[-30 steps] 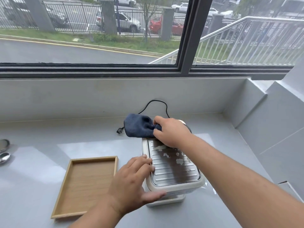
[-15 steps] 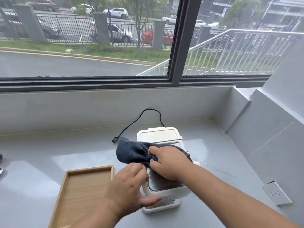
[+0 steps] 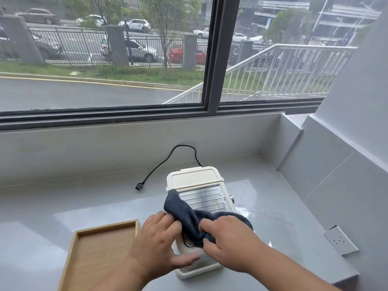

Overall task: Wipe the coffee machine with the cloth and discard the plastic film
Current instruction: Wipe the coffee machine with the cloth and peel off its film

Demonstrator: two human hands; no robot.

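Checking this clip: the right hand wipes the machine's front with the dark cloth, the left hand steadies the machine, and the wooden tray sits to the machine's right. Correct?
Not quite. In the head view the wooden tray sits to the left of the machine, not the right. The rest holds: the right hand presses the dark cloth on the machine's front while the left hand steadies it.

We count one coffee machine (image 3: 195,181) on the counter, and draped over its top one cloth (image 3: 184,211), with two hands at it: a left hand (image 3: 156,244) on the machine's left side and a right hand (image 3: 227,242) on its near end. Left of the machine lies one wooden tray (image 3: 100,250), behind it runs one black cord (image 3: 168,158) ending in one plug (image 3: 139,187), and right of the machine we see one wall socket (image 3: 340,240).
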